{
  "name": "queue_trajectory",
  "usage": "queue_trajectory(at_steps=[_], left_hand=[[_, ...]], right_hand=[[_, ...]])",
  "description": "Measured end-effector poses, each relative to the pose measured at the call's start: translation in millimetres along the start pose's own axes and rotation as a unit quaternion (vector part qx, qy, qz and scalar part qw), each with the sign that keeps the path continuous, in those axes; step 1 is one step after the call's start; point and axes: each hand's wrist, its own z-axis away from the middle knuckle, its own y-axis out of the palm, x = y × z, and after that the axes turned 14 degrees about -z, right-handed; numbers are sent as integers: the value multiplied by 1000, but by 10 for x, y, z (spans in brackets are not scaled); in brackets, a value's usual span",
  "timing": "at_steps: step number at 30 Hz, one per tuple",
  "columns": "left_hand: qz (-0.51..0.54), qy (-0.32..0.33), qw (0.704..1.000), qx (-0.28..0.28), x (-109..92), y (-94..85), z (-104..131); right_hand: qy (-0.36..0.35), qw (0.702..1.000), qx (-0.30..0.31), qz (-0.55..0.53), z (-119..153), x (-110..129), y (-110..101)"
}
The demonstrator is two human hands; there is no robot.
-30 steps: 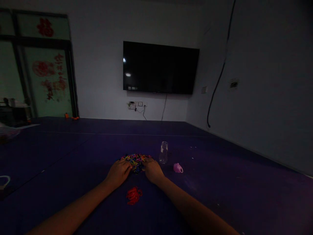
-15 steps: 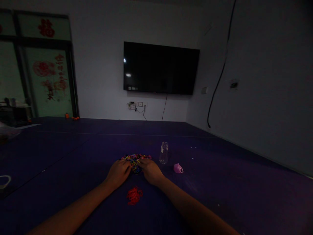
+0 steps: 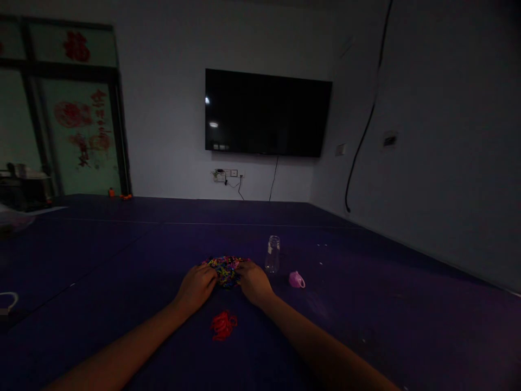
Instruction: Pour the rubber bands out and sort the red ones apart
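Note:
A heap of small multicoloured rubber bands (image 3: 227, 273) lies on the dark purple surface between my hands. My left hand (image 3: 198, 282) rests at the heap's left edge, fingers bent in and close together against the bands. At the right edge, my right hand (image 3: 254, 281) has its fingertips curled at the bands; anything pinched in either hand is too small and dark to make out. Nearer to me, between my forearms, sits a separate small pile of red rubber bands (image 3: 223, 325).
A clear bottle (image 3: 272, 255) stands upright without a lid, just beyond my right hand. Right of it lies a pink cap with a loop (image 3: 296, 279). The purple surface (image 3: 122, 244) runs back to a wall with a television (image 3: 268, 114). A white curved object (image 3: 10, 298) shows far left.
My right hand has drawn back slightly to the right, its fingers off the middle of the heap, so more bands show. My left hand has hardly moved.

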Motion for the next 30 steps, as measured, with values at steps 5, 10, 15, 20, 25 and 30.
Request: queue_trajectory(at_steps=[5,10,15,20,25,30], left_hand=[[3,7,1000,-26,15,63,11],[-3,20,999,-43,34,107,8],[-1,29,998,-48,48,117,11],[10,33,998,-61,53,102,17],[7,16,999,-36,48,72,21],[-14,-4,1000,-27,47,62,29]], right_hand=[[-25,999,26,16,-3,-16,12],[-17,999,29,19,-2,-24,7],[-7,999,33,15,-4,-21,8],[6,1000,26,15,4,24,-13],[31,999,13,34,23,65,-39],[70,996,-24,44,41,95,-60]])
